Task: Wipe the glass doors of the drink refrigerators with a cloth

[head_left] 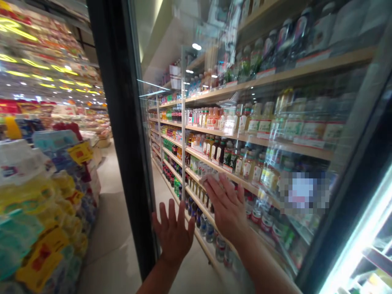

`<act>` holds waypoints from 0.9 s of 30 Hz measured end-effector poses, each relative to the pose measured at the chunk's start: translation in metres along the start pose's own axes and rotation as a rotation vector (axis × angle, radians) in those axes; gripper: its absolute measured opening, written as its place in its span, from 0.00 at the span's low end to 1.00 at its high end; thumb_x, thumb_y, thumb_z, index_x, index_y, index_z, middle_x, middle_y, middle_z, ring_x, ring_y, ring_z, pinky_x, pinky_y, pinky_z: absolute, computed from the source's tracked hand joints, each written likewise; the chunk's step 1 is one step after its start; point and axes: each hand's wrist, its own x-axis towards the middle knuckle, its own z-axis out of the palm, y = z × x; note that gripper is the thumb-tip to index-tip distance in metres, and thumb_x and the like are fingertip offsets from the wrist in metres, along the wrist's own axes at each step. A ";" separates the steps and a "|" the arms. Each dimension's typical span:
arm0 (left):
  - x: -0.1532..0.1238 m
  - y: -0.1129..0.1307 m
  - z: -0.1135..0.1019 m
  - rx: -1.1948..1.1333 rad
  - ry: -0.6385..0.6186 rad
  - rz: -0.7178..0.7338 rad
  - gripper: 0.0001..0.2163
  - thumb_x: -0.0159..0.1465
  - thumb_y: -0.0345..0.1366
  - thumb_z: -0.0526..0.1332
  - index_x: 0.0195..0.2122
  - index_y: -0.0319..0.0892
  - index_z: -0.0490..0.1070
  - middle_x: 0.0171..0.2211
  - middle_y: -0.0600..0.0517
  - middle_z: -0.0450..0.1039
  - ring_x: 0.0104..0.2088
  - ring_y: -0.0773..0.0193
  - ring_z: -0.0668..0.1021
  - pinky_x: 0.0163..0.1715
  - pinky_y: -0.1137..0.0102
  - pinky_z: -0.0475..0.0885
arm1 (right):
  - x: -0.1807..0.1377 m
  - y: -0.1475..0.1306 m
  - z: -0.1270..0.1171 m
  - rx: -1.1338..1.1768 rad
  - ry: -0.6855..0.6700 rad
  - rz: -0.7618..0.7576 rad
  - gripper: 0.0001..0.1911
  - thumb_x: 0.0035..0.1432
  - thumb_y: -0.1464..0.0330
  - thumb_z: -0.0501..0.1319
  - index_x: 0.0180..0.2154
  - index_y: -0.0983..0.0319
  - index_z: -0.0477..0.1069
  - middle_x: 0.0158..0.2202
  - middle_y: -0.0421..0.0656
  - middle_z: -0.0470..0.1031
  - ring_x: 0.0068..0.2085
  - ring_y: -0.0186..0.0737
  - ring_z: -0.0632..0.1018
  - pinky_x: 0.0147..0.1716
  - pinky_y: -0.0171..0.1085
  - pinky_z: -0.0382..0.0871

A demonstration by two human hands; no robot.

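A glass door (211, 65) with a black frame (118, 122) fills the middle of the head view. My left hand (174, 234) lies against the lower glass beside the frame, its fingers spread and nothing in it. Farther right and a little higher, my right hand (228, 206) presses a pale, thin cloth (211, 177) to the pane. Only a small edge of the cloth shows past the fingertips; the rest is hidden under the fingers.
Shelves of bottled drinks (214, 118) show in the glass. A lit cooler edge (358, 237) stands at the lower right. On the left, stacked packs of goods (58, 196) with yellow signs line a pale floor aisle (112, 212).
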 end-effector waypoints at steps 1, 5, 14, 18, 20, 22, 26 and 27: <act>0.000 0.000 0.000 -0.002 0.002 0.000 0.36 0.67 0.37 0.59 0.73 0.43 0.44 0.74 0.43 0.40 0.73 0.45 0.45 0.71 0.46 0.41 | -0.004 0.008 -0.003 -0.011 -0.011 -0.024 0.32 0.62 0.77 0.49 0.66 0.54 0.62 0.62 0.39 0.72 0.71 0.37 0.58 0.73 0.46 0.30; 0.004 0.000 0.000 0.021 0.011 0.011 0.36 0.68 0.37 0.59 0.73 0.42 0.43 0.74 0.43 0.39 0.73 0.45 0.45 0.71 0.46 0.40 | -0.003 0.063 -0.016 -0.038 0.190 0.369 0.29 0.67 0.73 0.48 0.67 0.56 0.59 0.67 0.46 0.66 0.71 0.49 0.59 0.70 0.61 0.43; 0.003 -0.003 0.001 0.089 0.002 0.017 0.37 0.66 0.36 0.60 0.73 0.41 0.42 0.74 0.42 0.39 0.73 0.43 0.45 0.71 0.44 0.44 | -0.045 0.038 -0.006 0.114 -0.026 -0.021 0.33 0.65 0.78 0.47 0.68 0.55 0.57 0.62 0.40 0.72 0.72 0.39 0.56 0.73 0.49 0.34; 0.006 -0.003 0.002 0.081 0.022 0.010 0.36 0.67 0.37 0.58 0.73 0.43 0.41 0.74 0.44 0.38 0.73 0.45 0.45 0.71 0.45 0.43 | -0.036 0.080 -0.018 0.047 0.170 0.286 0.30 0.67 0.76 0.48 0.68 0.57 0.57 0.65 0.46 0.67 0.72 0.45 0.57 0.71 0.55 0.40; 0.007 -0.003 0.002 0.076 0.028 0.005 0.36 0.67 0.37 0.58 0.73 0.44 0.41 0.74 0.45 0.39 0.74 0.46 0.45 0.71 0.45 0.42 | -0.039 0.093 -0.020 0.033 0.239 0.417 0.29 0.68 0.74 0.48 0.69 0.59 0.56 0.68 0.50 0.63 0.72 0.49 0.56 0.70 0.59 0.43; 0.007 -0.002 0.002 0.069 0.035 0.000 0.36 0.67 0.38 0.57 0.73 0.44 0.41 0.74 0.45 0.40 0.73 0.46 0.45 0.71 0.45 0.43 | -0.051 0.089 -0.018 0.049 0.208 0.380 0.30 0.67 0.75 0.48 0.69 0.61 0.56 0.68 0.50 0.63 0.73 0.49 0.54 0.71 0.57 0.43; 0.007 -0.001 -0.001 0.068 0.040 -0.014 0.36 0.67 0.39 0.57 0.73 0.45 0.43 0.74 0.44 0.42 0.73 0.46 0.46 0.70 0.44 0.43 | -0.081 0.080 -0.021 0.125 -0.016 0.037 0.31 0.65 0.77 0.49 0.68 0.56 0.59 0.63 0.42 0.71 0.72 0.40 0.56 0.73 0.49 0.35; 0.006 -0.001 -0.001 0.070 0.041 -0.016 0.36 0.67 0.39 0.57 0.73 0.45 0.43 0.74 0.44 0.42 0.73 0.46 0.46 0.70 0.44 0.44 | -0.086 0.087 -0.024 0.127 -0.029 0.020 0.31 0.66 0.77 0.49 0.67 0.55 0.59 0.62 0.41 0.72 0.72 0.40 0.57 0.73 0.49 0.35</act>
